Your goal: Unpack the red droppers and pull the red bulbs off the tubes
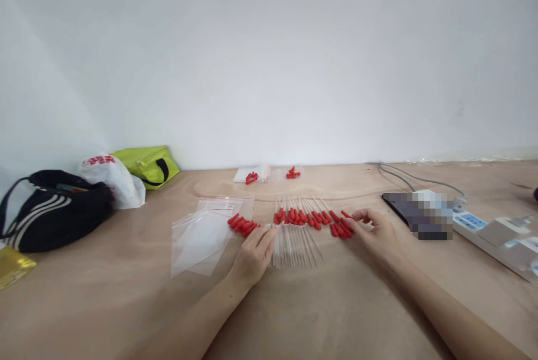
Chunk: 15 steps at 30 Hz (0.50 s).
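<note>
My left hand (pixel 253 253) is closed, its fingertips at the left end of a row of thin glass dropper tubes (pixel 296 248); what it pinches is hidden. Between thumb and index finger of my right hand (pixel 375 232) is a red rubber dropper bulb (pixel 346 215). Just under that hand lies a small heap of red bulbs (pixel 341 229). Behind the loose tubes, droppers with red bulbs (pixel 297 215) fan out, their glass tips toward the wall. Another cluster of red bulbs (pixel 242 224) rests by my left hand, beside clear zip bags (pixel 197 245).
Packed bags with red bulbs (pixel 252 177) lie near the wall. A black bag (pixel 59 214), a white plastic bag (pixel 121 183) and a lime-green bag (pixel 145 164) stand at left. On the right are a blurred dark object (pixel 424 215), a power strip (pixel 471 221) and cables (pixel 420 179).
</note>
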Tool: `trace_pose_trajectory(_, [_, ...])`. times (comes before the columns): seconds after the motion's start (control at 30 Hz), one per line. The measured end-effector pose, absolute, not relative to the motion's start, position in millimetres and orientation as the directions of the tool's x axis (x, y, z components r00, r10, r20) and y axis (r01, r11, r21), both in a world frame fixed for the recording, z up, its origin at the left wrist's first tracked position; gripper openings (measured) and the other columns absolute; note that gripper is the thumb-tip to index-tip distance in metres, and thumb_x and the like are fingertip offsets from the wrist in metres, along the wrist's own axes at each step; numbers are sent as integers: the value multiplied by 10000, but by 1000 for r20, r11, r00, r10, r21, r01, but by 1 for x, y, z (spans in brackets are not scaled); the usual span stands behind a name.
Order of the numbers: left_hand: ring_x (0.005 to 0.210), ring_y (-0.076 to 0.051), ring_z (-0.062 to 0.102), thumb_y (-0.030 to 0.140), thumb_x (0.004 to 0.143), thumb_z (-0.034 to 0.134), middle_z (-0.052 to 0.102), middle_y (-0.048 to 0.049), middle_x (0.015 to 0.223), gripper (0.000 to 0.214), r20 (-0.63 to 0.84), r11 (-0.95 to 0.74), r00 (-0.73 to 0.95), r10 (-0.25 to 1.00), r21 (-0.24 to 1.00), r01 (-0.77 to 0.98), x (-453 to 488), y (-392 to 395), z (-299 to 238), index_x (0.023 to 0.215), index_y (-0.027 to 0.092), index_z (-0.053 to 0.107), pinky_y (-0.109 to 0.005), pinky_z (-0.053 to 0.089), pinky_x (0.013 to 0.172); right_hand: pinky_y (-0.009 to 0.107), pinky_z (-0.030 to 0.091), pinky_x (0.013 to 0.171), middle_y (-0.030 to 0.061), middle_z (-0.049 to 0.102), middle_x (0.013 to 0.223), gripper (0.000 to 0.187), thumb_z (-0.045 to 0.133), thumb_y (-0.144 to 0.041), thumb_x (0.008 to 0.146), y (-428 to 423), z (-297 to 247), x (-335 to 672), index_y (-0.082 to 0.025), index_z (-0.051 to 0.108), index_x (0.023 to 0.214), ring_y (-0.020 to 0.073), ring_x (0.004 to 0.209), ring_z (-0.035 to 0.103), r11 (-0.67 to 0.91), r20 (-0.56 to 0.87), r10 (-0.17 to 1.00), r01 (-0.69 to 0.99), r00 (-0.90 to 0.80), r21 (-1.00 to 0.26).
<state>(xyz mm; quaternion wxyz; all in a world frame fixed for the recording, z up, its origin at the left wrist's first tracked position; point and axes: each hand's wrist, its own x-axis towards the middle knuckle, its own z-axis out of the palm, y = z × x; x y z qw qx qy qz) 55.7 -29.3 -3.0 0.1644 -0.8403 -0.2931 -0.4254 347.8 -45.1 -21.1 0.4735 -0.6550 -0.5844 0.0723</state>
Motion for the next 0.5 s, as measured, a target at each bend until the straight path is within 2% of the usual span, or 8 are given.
trace_pose_trajectory(0.1, [708,-136,563,74,845,377,575,-34,741,178,804,-803,490,337,-27,596,60,-30,-3,889,139,537,-249,503,683,313,344,692,28,620,696,324,491,-509,707,-47,-17,343,-202,595,693,181,700,519,149,478,853,781,209,-606])
trace_pose_trajectory(0.23, [689,-136,566,98,861,348,587,-38,739,204,763,-835,542,353,-4,550,65,-32,-4,822,145,543,-257,503,656,356,283,749,9,632,681,305,469,-501,715,-50,-14,336,-229,606,706,191,714,525,63,486,850,876,204,-479])
trace_pose_trajectory(0.5, [770,-157,592,286,833,504,642,-47,825,159,680,-860,589,437,124,494,63,-35,-3,897,157,572,-284,501,711,355,252,736,6,651,699,355,442,-550,731,-52,-11,334,-251,622,667,196,721,530,4,457,860,895,225,-447])
